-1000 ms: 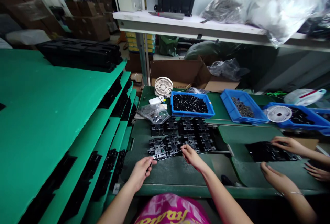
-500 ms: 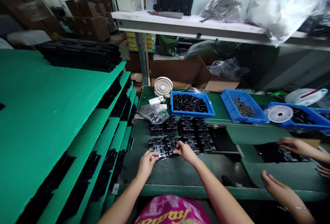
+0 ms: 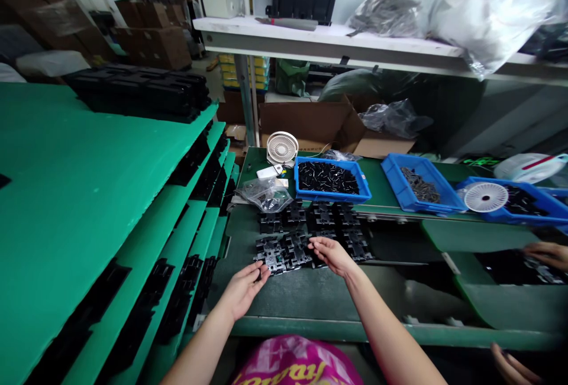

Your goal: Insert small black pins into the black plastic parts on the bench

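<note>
Black plastic panels [image 3: 269, 253] with clip-like fittings lie in two rows on the green work surface. By the near left corner of the front row is my left hand [image 3: 243, 290], palm turned up and fingers curled around a small black part [image 3: 259, 275]. My right hand [image 3: 332, 253] is over the middle of that row, thumb and fingertips pinched together. Whatever it may hold is too small to make out. Behind the panels, a blue bin [image 3: 364, 197] is filled with small black parts [image 3: 326, 178].
A clear plastic bag [image 3: 268, 196] and white fan [image 3: 283, 148] stand behind left. Another blue bin [image 3: 410, 201] holds grey metal pieces. Stacked green boards [image 3: 133, 166] rise at left. A co-worker's hand [image 3: 548, 254] touches a black panel [image 3: 510, 267] at right.
My left hand has drawn back slightly and rolled palm up. My right hand has shifted a little right, off the panel. At right, the green sheet, black panel and co-worker's hands have moved rightward.
</note>
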`<state>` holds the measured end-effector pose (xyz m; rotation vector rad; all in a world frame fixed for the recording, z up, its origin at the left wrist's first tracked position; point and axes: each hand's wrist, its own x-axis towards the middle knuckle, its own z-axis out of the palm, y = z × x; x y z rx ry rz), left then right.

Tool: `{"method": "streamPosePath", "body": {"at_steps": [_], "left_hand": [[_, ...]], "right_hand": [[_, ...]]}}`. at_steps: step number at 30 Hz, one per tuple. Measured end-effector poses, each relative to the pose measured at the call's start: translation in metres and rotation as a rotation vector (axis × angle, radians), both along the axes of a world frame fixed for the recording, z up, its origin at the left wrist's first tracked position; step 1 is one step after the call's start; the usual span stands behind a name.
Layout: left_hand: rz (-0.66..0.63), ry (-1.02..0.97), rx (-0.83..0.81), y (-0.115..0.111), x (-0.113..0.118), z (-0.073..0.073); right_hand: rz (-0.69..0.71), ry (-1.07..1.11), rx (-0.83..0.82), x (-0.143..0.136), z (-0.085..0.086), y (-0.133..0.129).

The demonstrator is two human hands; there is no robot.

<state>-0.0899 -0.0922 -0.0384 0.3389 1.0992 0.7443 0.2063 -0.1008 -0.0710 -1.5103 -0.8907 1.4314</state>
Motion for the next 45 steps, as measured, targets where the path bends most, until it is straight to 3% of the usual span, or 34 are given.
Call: {"method": "streamPosePath", "body": {"at_steps": [4,12,19,25,31,39,45], "left_hand": [[0.042,-0.04,-0.044,0.002,-0.003,0.003],[0.064,-0.077,-0.051,-0.001,-0.011,-0.004],[0.061,0.055,0.021,0.005,-0.011,-0.006],[-0.062,0.172,0.092,0.014,-0.011,-0.001],[-0.207,0.272,0.184,0.032,0.001,-0.011],[-0.451,0.47,0.22,0.051,0.023,-0.024],[-0.444,0.544,0.239,0.054,0.031,-0.035]], "right_hand": [[0.026,-0.18,0.02,-0.002,-0.004,0.01],[0.168,-0.527,0.114,-0.017,0.001,0.025],[0.191,-0.532,0.078,-0.023,0.0,0.03],[0.082,-0.237,0.05,-0.014,0.006,0.023],[0.022,-0.031,0.081,-0.011,0.009,0.018],[0.016,-0.291,0.158,-0.015,-0.003,0.054],[0.184,-0.536,0.251,-0.026,-0.005,0.068]]}}
